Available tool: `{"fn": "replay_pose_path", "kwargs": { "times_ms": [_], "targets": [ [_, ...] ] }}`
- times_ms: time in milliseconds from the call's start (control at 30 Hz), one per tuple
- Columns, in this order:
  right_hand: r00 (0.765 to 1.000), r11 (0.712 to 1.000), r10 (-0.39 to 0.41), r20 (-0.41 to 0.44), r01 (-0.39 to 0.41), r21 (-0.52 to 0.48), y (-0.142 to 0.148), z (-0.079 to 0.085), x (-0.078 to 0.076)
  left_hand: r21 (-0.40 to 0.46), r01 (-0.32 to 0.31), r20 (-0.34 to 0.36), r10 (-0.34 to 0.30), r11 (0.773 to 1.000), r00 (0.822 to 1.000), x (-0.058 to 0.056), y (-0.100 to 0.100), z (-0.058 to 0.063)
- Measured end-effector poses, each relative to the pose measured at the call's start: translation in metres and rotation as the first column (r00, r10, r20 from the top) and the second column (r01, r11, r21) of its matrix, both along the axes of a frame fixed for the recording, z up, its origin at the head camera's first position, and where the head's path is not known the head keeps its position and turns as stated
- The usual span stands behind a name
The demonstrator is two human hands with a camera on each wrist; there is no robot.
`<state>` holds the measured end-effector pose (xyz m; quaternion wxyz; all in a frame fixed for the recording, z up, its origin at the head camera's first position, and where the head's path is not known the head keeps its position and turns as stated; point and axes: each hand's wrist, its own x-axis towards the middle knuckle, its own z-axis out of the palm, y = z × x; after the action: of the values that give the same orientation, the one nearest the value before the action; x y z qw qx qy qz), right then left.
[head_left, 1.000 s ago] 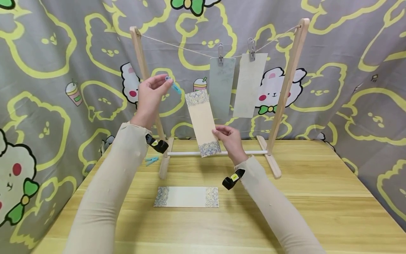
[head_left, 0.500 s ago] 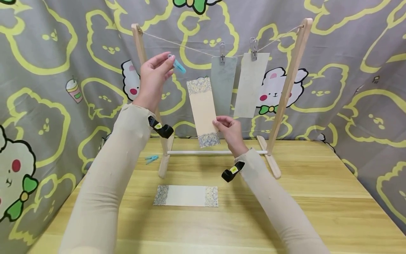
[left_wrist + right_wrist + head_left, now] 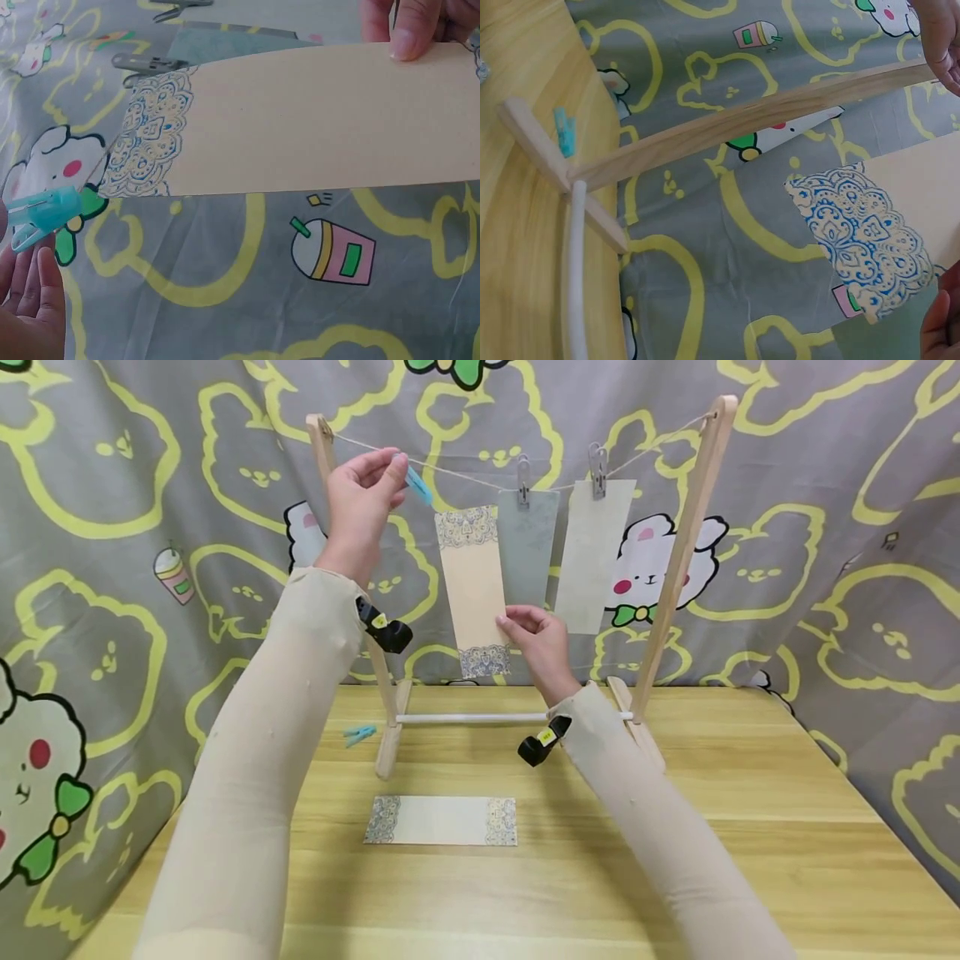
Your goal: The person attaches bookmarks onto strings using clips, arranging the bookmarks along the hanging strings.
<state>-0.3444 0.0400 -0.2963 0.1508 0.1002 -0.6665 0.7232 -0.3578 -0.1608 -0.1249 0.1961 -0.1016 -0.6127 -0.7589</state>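
Between thumb and fingers, my left hand (image 3: 362, 514) pinches a light-blue clothespin (image 3: 417, 482), up near the string (image 3: 465, 475). The left wrist view shows this clothespin (image 3: 46, 211) just off the patterned end of a cream paper card (image 3: 300, 120). My right hand (image 3: 542, 643) pinches the card (image 3: 474, 585) by its lower right edge, holding it nearly upright with its top end a little below the string. Blue and yellow lace print covers both card ends. Beside it, a grey-green card (image 3: 528, 539) and an off-white card (image 3: 596, 556) hang from the string by grey clips (image 3: 523, 483).
A wooden frame (image 3: 678, 556) carries the string, with a white crossbar (image 3: 472, 718) low down. On the wooden table (image 3: 712, 860) lie another lace-printed card (image 3: 441, 820) and a second blue clothespin (image 3: 360, 735). A patterned curtain (image 3: 847, 635) stands behind and at both sides.
Both hands have risen toward the string, the left with the clothespin and the right with the card. The card has turned slightly more upright. The hanging cards stay in place.
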Motion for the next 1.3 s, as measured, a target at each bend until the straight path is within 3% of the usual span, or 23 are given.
{"fn": "replay_pose_path", "kwargs": {
  "times_ms": [300, 533, 1300],
  "targets": [
    [1.0, 0.999, -0.002, 0.027, 0.004, -0.051, -0.004, 0.017, -0.006, -0.053, -0.049, -0.008, 0.048, 0.997, 0.999, -0.004, 0.008, 0.019],
    [1.0, 0.998, -0.016, 0.011, 0.017, -0.054, -0.006, 0.026, -0.014, -0.053, -0.051, -0.031, 0.05, 0.997, 0.998, -0.005, 0.018, 0.029],
    [0.999, 0.998, -0.033, 0.033, 0.034, -0.046, -0.011, 0.034, -0.025, -0.048, -0.107, -0.017, 0.106, 0.993, 0.994, -0.01, 0.033, 0.039]
  ]
}}
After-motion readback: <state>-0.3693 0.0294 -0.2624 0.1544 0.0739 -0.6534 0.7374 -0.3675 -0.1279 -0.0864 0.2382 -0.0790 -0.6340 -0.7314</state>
